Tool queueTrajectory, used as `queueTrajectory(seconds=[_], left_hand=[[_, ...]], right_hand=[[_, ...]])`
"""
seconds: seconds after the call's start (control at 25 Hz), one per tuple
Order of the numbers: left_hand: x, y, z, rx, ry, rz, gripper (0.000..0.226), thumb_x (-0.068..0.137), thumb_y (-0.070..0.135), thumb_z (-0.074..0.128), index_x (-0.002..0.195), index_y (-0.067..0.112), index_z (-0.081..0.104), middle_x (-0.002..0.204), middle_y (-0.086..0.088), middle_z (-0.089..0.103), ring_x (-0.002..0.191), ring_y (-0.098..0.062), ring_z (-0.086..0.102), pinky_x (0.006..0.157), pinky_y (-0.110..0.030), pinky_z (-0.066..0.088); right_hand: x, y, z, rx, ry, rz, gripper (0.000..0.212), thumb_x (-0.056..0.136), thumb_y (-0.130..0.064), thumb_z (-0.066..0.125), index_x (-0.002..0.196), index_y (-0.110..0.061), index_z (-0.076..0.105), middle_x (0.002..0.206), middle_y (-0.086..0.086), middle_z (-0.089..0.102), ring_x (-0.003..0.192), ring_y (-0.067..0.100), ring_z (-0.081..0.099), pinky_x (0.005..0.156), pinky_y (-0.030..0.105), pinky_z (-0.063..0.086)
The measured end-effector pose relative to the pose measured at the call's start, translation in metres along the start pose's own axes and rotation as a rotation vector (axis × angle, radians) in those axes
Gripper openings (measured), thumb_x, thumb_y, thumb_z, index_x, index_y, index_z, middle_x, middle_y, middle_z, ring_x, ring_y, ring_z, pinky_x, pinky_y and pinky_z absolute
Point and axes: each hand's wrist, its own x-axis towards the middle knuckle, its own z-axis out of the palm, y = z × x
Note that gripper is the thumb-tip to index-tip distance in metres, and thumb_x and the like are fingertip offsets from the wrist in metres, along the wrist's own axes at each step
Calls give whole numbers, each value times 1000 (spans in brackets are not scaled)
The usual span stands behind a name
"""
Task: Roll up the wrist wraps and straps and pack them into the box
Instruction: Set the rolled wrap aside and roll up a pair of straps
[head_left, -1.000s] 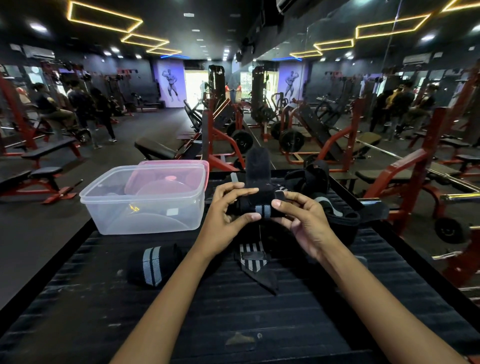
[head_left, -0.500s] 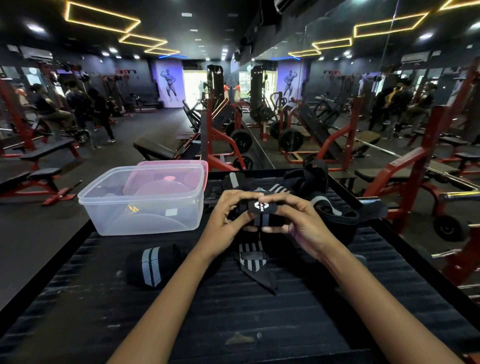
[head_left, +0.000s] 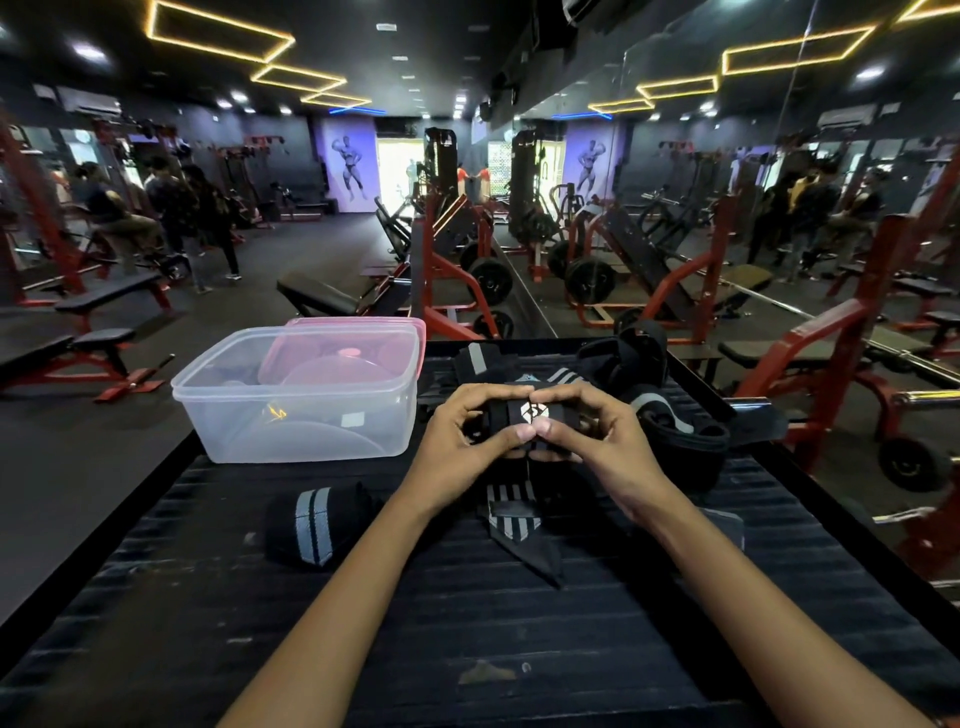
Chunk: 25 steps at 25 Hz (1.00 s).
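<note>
In the head view, both hands meet at the centre of the frame over a dark ribbed worktop (head_left: 467, 623). The left hand (head_left: 457, 441) and the right hand (head_left: 602, 441) each have their grip clamped on the same rolled black wrist wrap (head_left: 535, 415), fingers curled over its top and thumbs pressed against its near side, tips almost touching below a white logo. The roll is held just above the worktop, over a flat striped strap (head_left: 511, 519) whose pointed end lies toward the lower centre. Left of centre, a finished roll (head_left: 317, 522) with grey stripes lies on the worktop. Above it, in the left middle of the frame, stands a clear plastic box (head_left: 291, 410), open, with a pink lid (head_left: 358, 343) leaning behind it. A heap of loose black straps (head_left: 670, 415) sits right of the hands.
</note>
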Motion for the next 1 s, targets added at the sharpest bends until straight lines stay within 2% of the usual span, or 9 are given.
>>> queueTrajectory(seconds=[0.08, 0.2, 0.36, 0.44, 0.64, 0.8, 0.88, 0.96, 1.0], left_hand=[[0, 1, -5, 2, -11, -5, 38, 78, 29, 74, 115, 25, 67, 122, 5, 64, 120, -15, 57, 99, -48, 48], [0, 11, -16, -7, 6, 3, 44, 79, 16, 76, 120, 24, 64, 124, 5, 63, 118, -16, 58, 96, -33, 50], [-11, 16, -45, -40, 61, -34, 52, 79, 8, 75, 126, 24, 58, 122, 6, 63, 115, -8, 59, 88, -23, 52], [-23, 17, -61, -36, 67, -65, 50, 78, 14, 74, 124, 25, 58, 117, 9, 65, 112, -10, 60, 82, -19, 51], [-45, 27, -101, 39, 119, -114, 52, 76, 21, 70, 126, 20, 56, 124, 5, 62, 111, -5, 60, 84, -16, 49], [-74, 31, -134, 323, 29, -296, 83, 71, 25, 83, 141, 28, 39, 124, 19, 52, 110, 7, 54, 84, -4, 43], [-87, 26, -142, 498, -114, -366, 98, 66, 26, 87, 145, 27, 29, 129, 22, 47, 110, 13, 50, 87, -1, 36], [-94, 17, -141, 738, -208, -334, 104, 65, 28, 87, 148, 23, 24, 138, 14, 43, 123, 1, 41, 95, -5, 28], [-94, 13, -141, 823, -224, -316, 104, 66, 27, 85, 149, 21, 22, 142, 7, 41, 129, -8, 38, 98, -10, 26]], right_hand=[[0, 0, 1, -1, -20, 9, 35, 82, 1, 68, 115, -6, 60, 109, -2, 67, 103, 20, 66, 80, 46, 58], [-2, 3, 3, -103, -56, 31, 53, 80, -9, 73, 126, -24, 51, 125, 7, 56, 109, 18, 63, 80, 45, 59], [-3, 6, 10, -147, -119, 26, 64, 74, -23, 78, 129, -36, 50, 119, 4, 58, 109, 21, 64, 85, 44, 58], [0, 5, 23, -104, -159, 28, 63, 73, -19, 78, 129, -34, 52, 119, 6, 60, 107, 23, 65, 84, 44, 58], [21, 7, 78, -111, -248, -6, 52, 77, -10, 78, 121, -28, 58, 115, 8, 62, 100, 33, 66, 82, 51, 58], [29, 23, 102, -145, -260, 28, 41, 68, -25, 83, 102, -27, 61, 112, 14, 63, 96, 47, 61, 83, 58, 54], [30, 30, 103, -182, -249, 75, 36, 69, -21, 84, 95, -21, 59, 104, 13, 64, 82, 41, 64, 78, 49, 59], [28, 34, 100, -158, -216, 162, 33, 73, -7, 80, 92, -13, 54, 95, 5, 63, 71, 19, 62, 63, 30, 57], [26, 36, 98, -138, -203, 204, 34, 73, -2, 79, 90, -12, 51, 92, 3, 63, 68, 15, 60, 59, 26, 54]])
